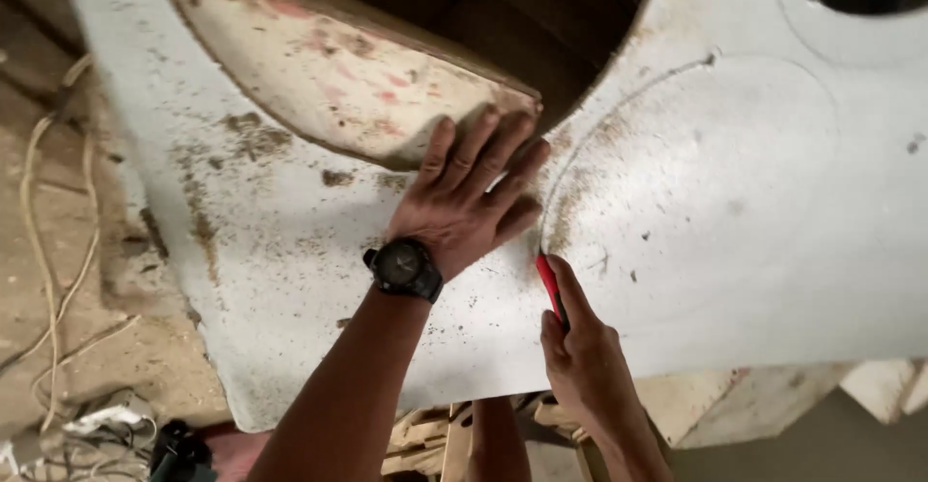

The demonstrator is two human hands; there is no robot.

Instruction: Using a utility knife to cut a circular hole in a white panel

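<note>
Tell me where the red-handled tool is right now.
In the head view, the red-handled tool sits low, right of centre, in the right hand, tip on the white sheet beside the left hand.

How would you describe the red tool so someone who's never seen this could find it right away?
Start at the big dusty white sheet that fills the view. A circle line is scored into its right part; follow that line to its lower left end. There the right hand grips a thin red tool, the only bright red thing here.

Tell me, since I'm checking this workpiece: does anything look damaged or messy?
The white sheet is stained brown and speckled with dust, with round holes cut out. The right hand holds a red tool on a curved scored line.
</note>
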